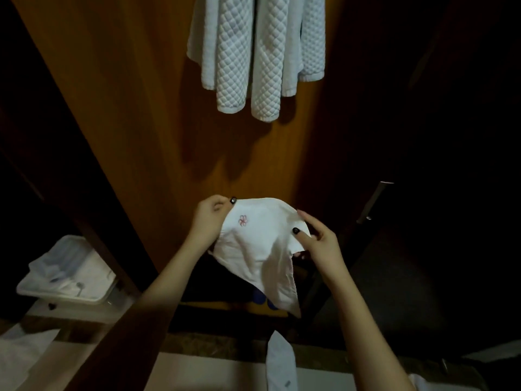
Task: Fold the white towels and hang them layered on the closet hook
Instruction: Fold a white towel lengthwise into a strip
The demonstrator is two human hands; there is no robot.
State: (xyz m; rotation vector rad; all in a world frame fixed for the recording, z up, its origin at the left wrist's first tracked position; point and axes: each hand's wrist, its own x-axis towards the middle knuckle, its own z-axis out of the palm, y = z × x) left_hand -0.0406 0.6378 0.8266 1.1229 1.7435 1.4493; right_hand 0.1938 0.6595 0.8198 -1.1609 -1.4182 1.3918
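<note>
My left hand point(210, 218) pinches the small white towel's point(259, 249) top corner; my right hand point(315, 244) grips its opposite edge. It looks thin, limp and light, best held at corners. Quilted towels point(253, 52) hang above.

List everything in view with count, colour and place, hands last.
Hanging quilted towels: several, white, top centre.
Wooden panel: one, brown, behind them.
Embroidered towel: one, white with pink motif, centre, in both hands.
Plastic bin: one, white, lower left.
Metal handle: one, silver, right.
Narrow cloth: one, white, bottom centre.
Hands: two; left hand pinches the towel's top corner, right hand grips its right edge.
</note>
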